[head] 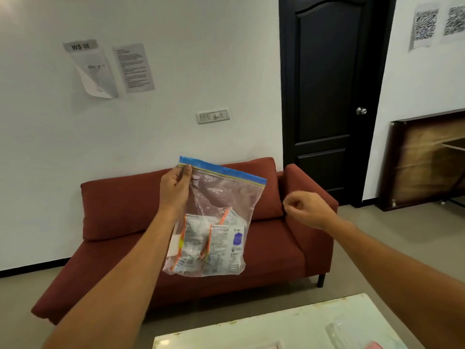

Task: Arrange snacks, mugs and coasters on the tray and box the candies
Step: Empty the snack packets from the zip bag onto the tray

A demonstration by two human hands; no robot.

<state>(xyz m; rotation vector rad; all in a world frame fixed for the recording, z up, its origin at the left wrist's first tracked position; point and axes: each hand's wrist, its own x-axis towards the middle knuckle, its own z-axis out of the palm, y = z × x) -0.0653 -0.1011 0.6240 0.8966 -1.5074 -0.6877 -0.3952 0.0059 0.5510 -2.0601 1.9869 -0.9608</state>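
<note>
Plastic bag [226, 195], perhaps snacks [221, 244], hangs from left hand [176, 188].

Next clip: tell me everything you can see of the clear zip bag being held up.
The clear plastic zip bag has a blue seal strip with a yellow line along its top. It hangs tilted in mid-air before the red sofa, pinched at its upper left corner by the left hand. Several white, orange-edged packets sit at its bottom. Nothing else touches it.

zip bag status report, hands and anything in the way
Left hand pinches zip bag by top corner, hanging before red sofa. Right hand curled, empty, apart from it. Snack packets at its bottom.
</note>
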